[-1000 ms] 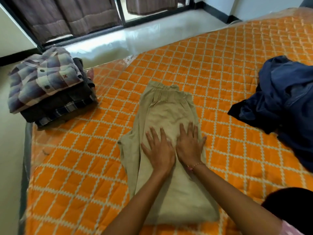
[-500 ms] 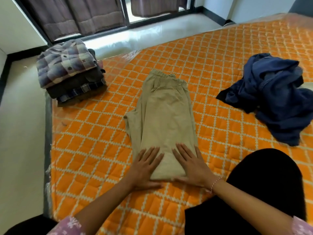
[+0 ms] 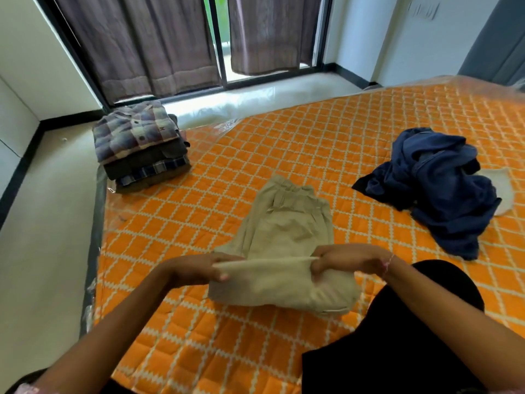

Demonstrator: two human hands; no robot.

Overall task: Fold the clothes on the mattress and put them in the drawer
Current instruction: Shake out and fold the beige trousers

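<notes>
Beige trousers lie lengthwise on the orange quilted mattress, waistband at the far end. Their near end is lifted off the mattress and doubled over. My left hand pinches the left corner of that lifted edge, and my right hand pinches the right corner. The edge is stretched taut between them. A crumpled heap of dark blue clothes lies at the right. A stack of folded shirts, plaid on top, sits at the mattress's far left corner.
The mattress is wrapped in clear plastic and its left edge drops to a pale floor. Brown curtains hang over a window at the back. A white cloth shows behind the blue heap. My dark-clothed knee rests at the near right.
Both hands slid down the trousers toward me, flat on the cloth. Now they grip the near end and have lifted it up and forward. The camera has pulled back.
</notes>
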